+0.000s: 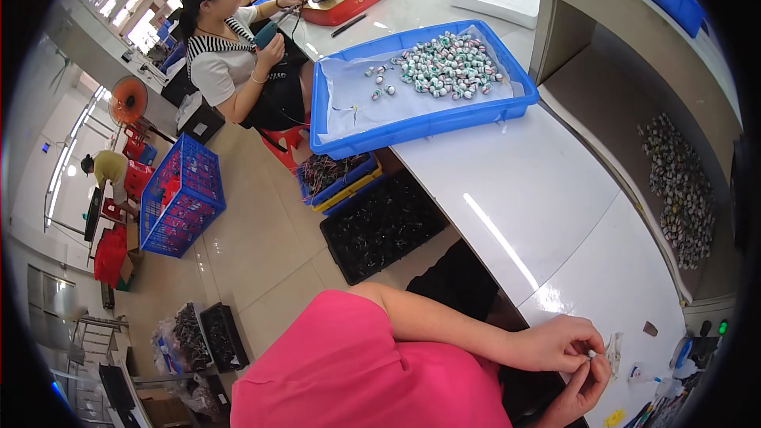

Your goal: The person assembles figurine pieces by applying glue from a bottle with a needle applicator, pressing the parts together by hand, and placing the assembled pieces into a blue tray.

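My left hand (pixel 559 345) is closed in a pinch over the white worktable, its forearm reaching in from the pink sleeve. Just below it, my right hand (pixel 583 395) is also pinched, its fingertips meeting those of the left. Between the fingertips of both hands shows a tiny white piece (pixel 591 354), too small and too covered to name. A crumpled whitish strip (pixel 613 353) lies beside the fingers, with a small brown scrap (pixel 650 329) farther right.
A blue tray (pixel 428 127) lined with white sheet holds many small round striped pieces (pixel 452 63). More such pieces (pixel 678 190) lie inside the shelf at right. Pens and small tools (pixel 662 408) crowd the near right corner. A co-worker (pixel 230 55) sits across at left. Black bins (pixel 384 226) stand on the floor.
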Available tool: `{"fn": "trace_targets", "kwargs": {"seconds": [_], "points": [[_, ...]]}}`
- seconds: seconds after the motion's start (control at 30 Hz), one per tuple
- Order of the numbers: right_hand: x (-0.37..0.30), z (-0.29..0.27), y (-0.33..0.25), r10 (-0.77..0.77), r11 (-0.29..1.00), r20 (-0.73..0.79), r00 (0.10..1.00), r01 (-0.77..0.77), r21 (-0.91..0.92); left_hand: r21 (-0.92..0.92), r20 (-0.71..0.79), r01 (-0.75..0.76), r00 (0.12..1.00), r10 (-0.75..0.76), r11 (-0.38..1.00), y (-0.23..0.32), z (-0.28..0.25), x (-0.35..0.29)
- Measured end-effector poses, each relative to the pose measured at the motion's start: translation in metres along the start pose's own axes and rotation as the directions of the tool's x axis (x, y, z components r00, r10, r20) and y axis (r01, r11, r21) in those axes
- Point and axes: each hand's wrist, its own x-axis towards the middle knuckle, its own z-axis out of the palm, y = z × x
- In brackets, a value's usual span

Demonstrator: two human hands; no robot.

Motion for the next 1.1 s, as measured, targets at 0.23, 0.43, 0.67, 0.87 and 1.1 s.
{"fn": "trace_targets", "kwargs": {"seconds": [0.23, 0.43, 0.67, 0.87, 1.1], "points": [[0.035, -0.046, 0.037, 0.008, 0.999, -0.018, 1.0, -0.007, 0.036, -0.008, 0.005, 0.001, 1.0, -0.001, 1.0, -0.008, 0.04, 0.049], [0.046, -0.062, 0.015, 0.033, 0.999, -0.017, 0.999, -0.032, 0.033, -0.012, -0.003, -0.007, 1.0, 0.007, 1.0, 0.012, 0.052, 0.055], [0.001, -0.034, 0.017, -0.026, 0.993, 0.058, 0.998, 0.019, 0.116, -0.023, 0.009, -0.021, 1.0, 0.021, 1.0, 0.007, 0.027, 0.002], [-0.016, -0.004, -0.012, -0.025, 0.999, -0.015, 1.0, 0.025, -0.027, -0.014, 0.004, -0.031, 0.999, 0.031, 0.999, 0.004, 0.006, -0.021], [-0.02, 0.01, -0.02, -0.033, 0.999, -0.008, 0.999, 0.033, 0.002, -0.024, 0.024, -0.026, 0.999, 0.027, 0.999, 0.006, -0.007, -0.03]]}}
